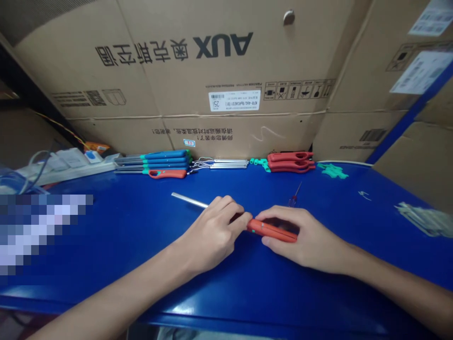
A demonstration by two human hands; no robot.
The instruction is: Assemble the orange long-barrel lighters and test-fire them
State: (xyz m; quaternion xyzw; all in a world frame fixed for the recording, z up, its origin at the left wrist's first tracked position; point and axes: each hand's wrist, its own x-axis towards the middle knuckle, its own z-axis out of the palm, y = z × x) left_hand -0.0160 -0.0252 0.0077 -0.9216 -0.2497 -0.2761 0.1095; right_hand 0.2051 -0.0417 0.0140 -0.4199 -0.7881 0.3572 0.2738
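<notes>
Blue table (123, 226); 2 grips (216, 230) (309, 238) hold orange lighter (272, 231).

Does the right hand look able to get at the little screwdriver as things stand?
Probably yes: the screwdriver lies just beyond the right hand with nothing seen between them, though it would likely have to release the red lighter first.

Red lighter (272, 231) held over blue worktop (141, 264), metal tube (188, 200) pointing away and leftward. Left hand (214, 231) closed around its front; right hand (306, 236) grips the handle's rear. Screwdriver (293, 200) just beyond right hand. Along the carton (170, 94): blue lighters (168, 161) (plus one orange-red lighter (171, 174)), silver tubes (230, 164), red handles (288, 163), green parts (333, 170).
</notes>
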